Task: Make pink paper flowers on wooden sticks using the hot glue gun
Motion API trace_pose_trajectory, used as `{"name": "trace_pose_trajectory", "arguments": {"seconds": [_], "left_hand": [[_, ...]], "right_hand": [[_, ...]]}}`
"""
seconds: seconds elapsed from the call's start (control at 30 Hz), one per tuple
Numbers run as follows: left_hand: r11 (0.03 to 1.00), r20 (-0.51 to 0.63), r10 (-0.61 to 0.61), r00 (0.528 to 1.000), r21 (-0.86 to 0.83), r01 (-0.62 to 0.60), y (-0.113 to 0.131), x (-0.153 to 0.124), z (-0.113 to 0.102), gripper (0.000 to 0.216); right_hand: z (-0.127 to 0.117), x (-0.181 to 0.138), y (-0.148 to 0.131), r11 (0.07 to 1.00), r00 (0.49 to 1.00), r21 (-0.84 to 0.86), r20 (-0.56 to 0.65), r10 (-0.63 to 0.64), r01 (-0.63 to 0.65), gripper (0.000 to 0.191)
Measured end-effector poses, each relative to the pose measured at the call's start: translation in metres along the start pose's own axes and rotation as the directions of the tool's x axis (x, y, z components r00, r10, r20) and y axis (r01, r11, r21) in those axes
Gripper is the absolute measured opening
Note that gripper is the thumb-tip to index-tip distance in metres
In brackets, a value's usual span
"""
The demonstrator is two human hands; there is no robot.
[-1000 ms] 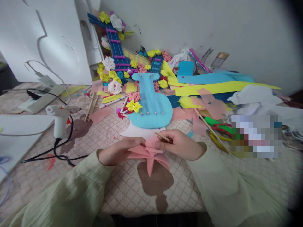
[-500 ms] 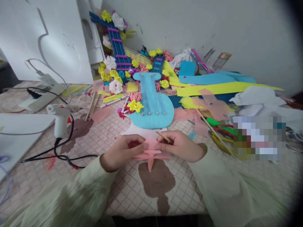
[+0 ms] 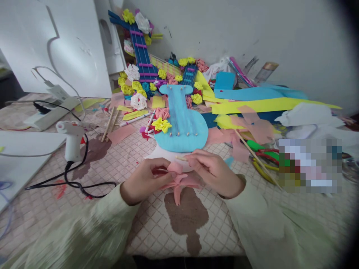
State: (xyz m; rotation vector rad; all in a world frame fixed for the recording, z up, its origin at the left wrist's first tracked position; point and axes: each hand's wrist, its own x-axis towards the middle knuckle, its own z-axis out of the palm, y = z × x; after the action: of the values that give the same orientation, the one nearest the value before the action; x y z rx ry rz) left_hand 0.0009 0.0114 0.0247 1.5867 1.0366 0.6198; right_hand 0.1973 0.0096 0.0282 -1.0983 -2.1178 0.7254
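Observation:
Pinched in the fingers of my left hand (image 3: pixel 150 177) is a pink crepe paper flower (image 3: pixel 177 179) with several petals, one of them pointing down toward me. My right hand (image 3: pixel 211 170), just right of the flower, is closed on a short wooden stick (image 3: pixel 181 158), whose end points left above the petals. A light blue guitar-shaped cutout (image 3: pixel 182 127) with small pegs lies beyond both hands. At its left edge sits a yellow paper flower (image 3: pixel 162 125). White paper (image 3: pixel 161 152) lies under the cutout's near edge.
A white glue gun (image 3: pixel 72 140) stands at left, its black cord looping over the table, near a power strip (image 3: pixel 52 114). Dark blue paper guitars (image 3: pixel 144 56) with flowers lean at the back. Yellow paper strips (image 3: pixel 269 106) and green-handled pliers (image 3: pixel 256 147) lie right.
My right hand has come off the pink paper, and the stick in it has swung to point left over the flower. My left hand keeps its pinch. The view shifted slightly.

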Motion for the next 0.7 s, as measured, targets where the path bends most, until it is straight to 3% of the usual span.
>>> {"name": "trace_pose_trajectory", "arguments": {"seconds": [0.17,0.33,0.47,0.7], "left_hand": [[0.999,0.053,0.047,0.997,-0.017,-0.046,-0.0005,0.0004,0.0016,0.02],[0.995,0.086,0.064,0.994,0.072,-0.07,0.0045,0.0004,0.0021,0.025],[0.988,0.077,0.083,0.994,0.121,-0.092,0.0072,-0.0004,0.0013,0.026],[0.965,0.092,0.131,0.987,0.214,-0.149,0.0086,-0.0008,-0.0008,0.025]], "right_hand": [[0.0003,-0.0017,0.0031,0.985,0.99,-0.108,0.024,-0.136,0.138,0.022],[0.0004,-0.0019,0.0024,0.977,0.989,-0.151,0.017,-0.147,0.148,0.019],[0.0005,-0.0017,0.0005,0.984,0.99,-0.125,-0.034,-0.134,0.129,0.02],[0.0018,-0.0002,-0.0035,0.982,0.982,-0.01,-0.01,-0.19,0.19,0.021]]}}
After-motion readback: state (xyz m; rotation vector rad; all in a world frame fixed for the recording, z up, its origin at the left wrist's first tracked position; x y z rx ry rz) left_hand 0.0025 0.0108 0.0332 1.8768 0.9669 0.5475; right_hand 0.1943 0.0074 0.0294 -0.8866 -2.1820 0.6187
